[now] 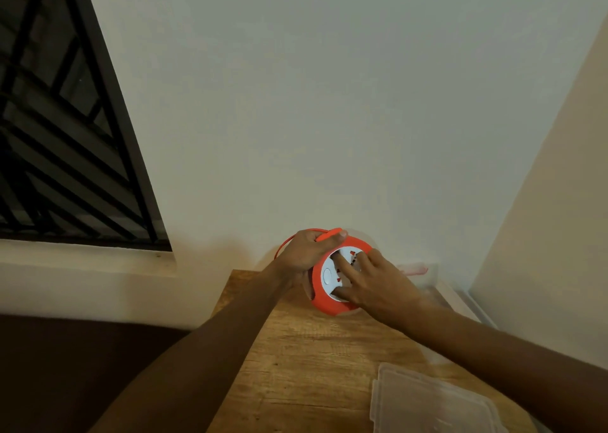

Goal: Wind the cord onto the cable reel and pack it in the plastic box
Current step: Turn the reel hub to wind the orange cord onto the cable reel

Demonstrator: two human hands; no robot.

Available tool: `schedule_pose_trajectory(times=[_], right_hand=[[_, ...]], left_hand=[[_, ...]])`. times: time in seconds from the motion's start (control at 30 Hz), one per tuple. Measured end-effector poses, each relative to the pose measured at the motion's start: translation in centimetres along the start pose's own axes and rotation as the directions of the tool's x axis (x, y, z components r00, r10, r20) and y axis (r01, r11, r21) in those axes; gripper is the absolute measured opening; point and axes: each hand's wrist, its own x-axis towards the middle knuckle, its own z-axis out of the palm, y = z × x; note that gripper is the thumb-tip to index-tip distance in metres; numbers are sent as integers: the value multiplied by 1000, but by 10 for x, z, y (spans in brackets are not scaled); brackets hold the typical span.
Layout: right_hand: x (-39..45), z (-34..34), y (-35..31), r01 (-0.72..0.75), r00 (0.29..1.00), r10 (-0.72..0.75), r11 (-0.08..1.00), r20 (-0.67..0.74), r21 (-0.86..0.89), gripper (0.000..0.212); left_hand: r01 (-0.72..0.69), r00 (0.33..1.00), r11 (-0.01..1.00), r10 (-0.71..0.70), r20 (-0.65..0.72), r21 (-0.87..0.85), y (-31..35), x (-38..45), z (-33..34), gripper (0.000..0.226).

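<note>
The orange cable reel (324,296) with its white socket face is tilted on edge. An orange cord (287,243) loops out at its ten o'clock. The clear plastic box (427,276) is seen at three o'clock.

No lettering, brand or number is showing legibly anywhere as I am holding the cable reel (332,287) (its white face (329,276) is carrying only small red marks, too blurred to read); the plastic lid (427,403) is showing none either.

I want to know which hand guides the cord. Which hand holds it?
The left hand: it grips the orange cord at the top of the reel. The right hand only has fingers on the reel's white face.
</note>
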Motion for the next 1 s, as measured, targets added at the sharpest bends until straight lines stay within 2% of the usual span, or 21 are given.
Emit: schedule_pose_trajectory(times=[0.17,0.23,0.33,0.53,0.67,0.83,0.87,0.93,0.97,1.0], right_hand=[[7,-8,7,68,998,-68,995,8,-74,53],[10,-11,4,114,993,-113,993,36,-30,60],[14,-12,-1,82,996,-83,996,34,40,65],[19,-7,1,-8,1000,8,998,-1,59,72],[28,-2,4,-49,998,51,998,-47,37,68],[33,-4,0,-33,984,45,997,-170,73,81],[33,-6,-1,-60,979,81,992,-185,114,82],[36,-14,-2,-226,942,290,919,-169,322,78],[40,-18,-2,-342,897,430,822,-103,456,73],[44,-19,-4,-451,835,551,673,10,586,70]], left_hand=[[7,998,1000,-8,61,15,-1,0,-2,48],[-6,996,998,0,85,64,-4,-1,-4,46],[-12,996,998,7,84,69,-9,-2,-6,42],[8,999,995,-3,48,-100,-18,-7,-19,44],[38,999,960,-34,20,-277,-18,-10,-26,45],[58,998,957,-60,-1,-285,-16,-10,-30,36],[49,998,952,-56,-16,-301,-16,-11,-29,35],[26,995,914,-61,-75,-406,-18,-10,-27,37],[1,991,890,-62,-120,-456,-18,-10,-24,39],[-31,983,880,-60,-175,-474,-18,-9,-19,40]])
